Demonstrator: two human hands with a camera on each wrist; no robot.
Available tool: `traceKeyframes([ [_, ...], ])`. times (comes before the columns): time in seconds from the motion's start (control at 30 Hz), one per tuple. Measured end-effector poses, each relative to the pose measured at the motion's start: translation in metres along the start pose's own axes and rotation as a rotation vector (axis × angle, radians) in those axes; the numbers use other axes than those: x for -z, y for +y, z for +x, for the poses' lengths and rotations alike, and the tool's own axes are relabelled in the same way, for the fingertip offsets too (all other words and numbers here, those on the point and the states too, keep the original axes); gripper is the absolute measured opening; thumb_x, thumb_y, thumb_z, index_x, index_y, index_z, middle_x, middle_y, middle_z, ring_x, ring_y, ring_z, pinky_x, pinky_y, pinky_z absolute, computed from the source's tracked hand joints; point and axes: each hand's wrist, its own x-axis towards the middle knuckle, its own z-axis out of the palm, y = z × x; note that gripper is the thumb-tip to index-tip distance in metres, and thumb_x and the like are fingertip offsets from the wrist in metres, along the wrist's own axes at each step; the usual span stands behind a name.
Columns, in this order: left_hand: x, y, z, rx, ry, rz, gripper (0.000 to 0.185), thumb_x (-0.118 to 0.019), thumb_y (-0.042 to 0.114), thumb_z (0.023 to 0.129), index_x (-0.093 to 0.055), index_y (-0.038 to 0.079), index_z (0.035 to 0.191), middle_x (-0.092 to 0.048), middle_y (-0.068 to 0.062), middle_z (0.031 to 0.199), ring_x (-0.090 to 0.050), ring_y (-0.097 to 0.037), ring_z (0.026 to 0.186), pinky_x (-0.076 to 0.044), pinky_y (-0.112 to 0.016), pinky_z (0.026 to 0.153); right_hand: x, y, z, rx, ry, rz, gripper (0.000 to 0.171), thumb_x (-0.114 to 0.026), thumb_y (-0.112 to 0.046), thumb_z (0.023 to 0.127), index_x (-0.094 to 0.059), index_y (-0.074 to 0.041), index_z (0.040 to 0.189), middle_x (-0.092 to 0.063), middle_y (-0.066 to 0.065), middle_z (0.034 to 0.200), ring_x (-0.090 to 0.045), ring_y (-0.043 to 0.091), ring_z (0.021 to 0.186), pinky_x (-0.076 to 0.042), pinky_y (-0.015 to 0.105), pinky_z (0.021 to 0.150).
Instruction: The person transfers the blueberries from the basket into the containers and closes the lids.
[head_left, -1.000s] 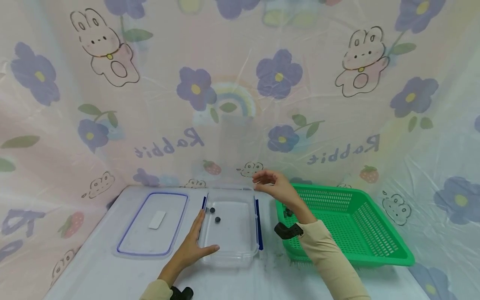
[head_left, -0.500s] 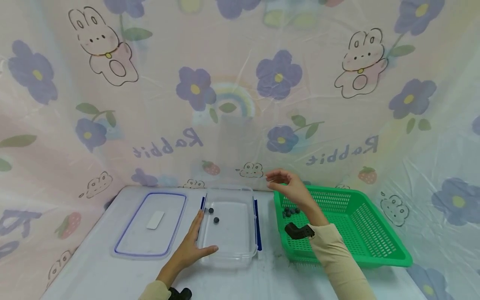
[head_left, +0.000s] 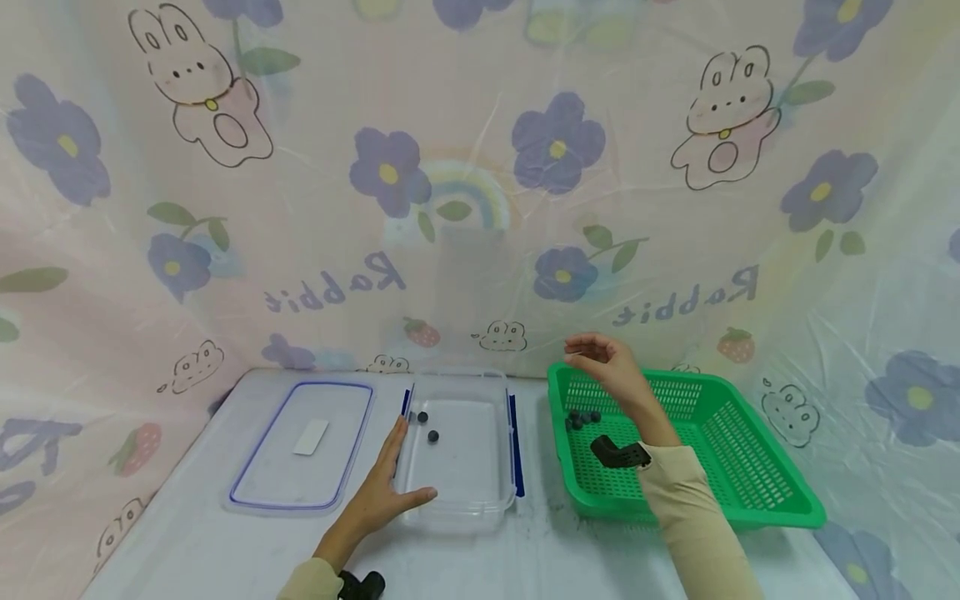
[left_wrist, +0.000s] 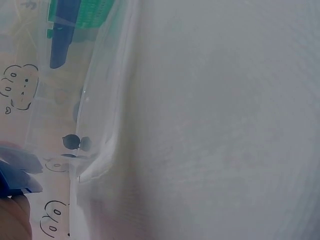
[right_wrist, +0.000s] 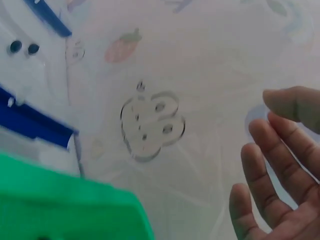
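A clear plastic container (head_left: 468,458) with blue side latches sits mid-table. Two dark blueberries (head_left: 433,437) lie inside it, toward the back left. My left hand (head_left: 375,498) rests along its left side, fingers straight and thumb spread over the front corner; the left wrist view catches part of that hand (left_wrist: 14,220) beside a blue latch (left_wrist: 11,180). Above the back left part of the green basket (head_left: 753,450) hovers my right hand (head_left: 621,375), fingers loosely bent and nothing between them in the right wrist view. Several more blueberries (head_left: 579,420) lie in the basket's left corner.
A clear lid (head_left: 273,475) with a blue seal lies on the table left of the container, bearing a white rectangular piece (head_left: 311,437). Behind the white-covered table (head_left: 510,558) hangs a curtain (head_left: 465,275) printed with rabbits and flowers.
My right hand has moved right, from above the container's back right corner to over the basket, uncovering the blueberries there. My left hand has stayed at the container.
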Motion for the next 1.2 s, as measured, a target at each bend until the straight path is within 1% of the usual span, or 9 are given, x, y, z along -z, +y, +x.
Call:
traceKeyframes([
  [0.1,0.0,0.001,0.0,0.004,-0.002,-0.009,0.114,-0.082,0.031,0.076,-0.004,0.014,0.157,0.0,-0.009,0.162,-0.004,-0.04,0.144,-0.015,-0.068,0.106,0.006,0.005,-0.002,-0.008,0.012,0.011,0.033,-0.064,-0.013,0.095,-0.057,0.004,0.123,-0.06,0.017,0.117,-0.06,0.015,0.102,-0.049,0.027,0.089],
  [0.3,0.0,0.002,0.0,0.005,0.001,-0.014,0.114,-0.083,0.027,0.076,-0.004,0.013,0.157,0.0,-0.009,0.162,-0.004,-0.04,0.144,-0.014,-0.069,0.105,0.018,0.029,-0.001,-0.018,0.017,0.019,0.033,-0.063,-0.015,0.096,-0.057,0.001,0.124,-0.064,0.002,0.111,-0.06,0.013,0.104,-0.048,0.024,0.091],
  [0.47,0.0,0.001,0.001,-0.002,0.005,-0.008,0.114,-0.083,0.028,0.076,-0.005,0.012,0.157,-0.001,-0.011,0.162,-0.004,-0.041,0.144,-0.014,-0.07,0.105,0.025,0.046,-0.001,-0.046,0.025,0.007,0.039,-0.064,-0.015,0.095,-0.055,0.006,0.126,-0.063,0.013,0.116,-0.06,0.014,0.103,-0.048,0.024,0.089],
  [0.57,0.0,0.001,0.001,-0.005,0.006,-0.003,0.113,-0.083,0.027,0.075,-0.006,0.01,0.157,-0.001,-0.013,0.161,-0.005,-0.041,0.144,-0.014,-0.069,0.105,0.026,0.055,-0.002,-0.074,0.018,-0.015,0.041,-0.065,-0.017,0.095,-0.055,0.007,0.126,-0.062,0.018,0.118,-0.06,0.02,0.105,-0.048,0.025,0.088],
  [0.63,-0.001,0.0,0.001,-0.004,0.006,-0.002,0.113,-0.083,0.027,0.075,-0.006,0.01,0.157,-0.002,-0.013,0.161,-0.005,-0.04,0.144,-0.014,-0.069,0.105,0.027,0.061,-0.002,-0.101,0.014,-0.031,0.043,-0.067,-0.018,0.094,-0.055,0.007,0.127,-0.063,0.017,0.117,-0.06,0.023,0.107,-0.048,0.026,0.088],
  [0.8,-0.001,-0.001,0.001,-0.001,0.004,-0.011,0.114,-0.083,0.03,0.075,-0.005,0.01,0.157,0.0,-0.011,0.162,-0.005,-0.041,0.144,-0.016,-0.069,0.105,0.025,0.076,-0.004,-0.164,0.007,-0.062,0.048,-0.067,-0.022,0.093,-0.053,0.007,0.129,-0.064,0.012,0.116,-0.057,0.031,0.112,-0.049,0.035,0.091],
  [0.93,-0.001,-0.001,0.001,0.003,-0.001,-0.016,0.115,-0.083,0.03,0.075,-0.004,0.011,0.157,0.001,-0.009,0.162,-0.004,-0.041,0.144,-0.015,-0.069,0.105,0.024,0.086,-0.005,-0.189,0.01,-0.054,0.046,-0.066,-0.021,0.094,-0.053,0.007,0.129,-0.063,0.015,0.117,-0.054,0.037,0.115,-0.042,0.052,0.098],
  [1.03,-0.001,-0.001,0.0,0.006,0.002,-0.011,0.115,-0.083,0.028,0.075,-0.004,0.011,0.157,0.0,-0.009,0.162,-0.004,-0.041,0.144,-0.015,-0.069,0.105,0.023,0.092,-0.005,-0.196,-0.01,-0.059,0.046,-0.066,-0.019,0.094,-0.053,0.009,0.128,-0.062,0.02,0.119,-0.055,0.037,0.113,-0.037,0.06,0.099],
  [1.2,-0.001,-0.001,0.0,0.012,0.006,0.001,0.114,-0.083,0.028,0.075,-0.005,0.011,0.157,0.0,-0.01,0.162,-0.005,-0.041,0.144,-0.016,-0.068,0.105,0.021,0.1,-0.003,-0.208,-0.064,-0.083,0.044,-0.066,-0.016,0.094,-0.054,0.009,0.127,-0.06,0.024,0.121,-0.057,0.031,0.11,-0.037,0.061,0.099],
])
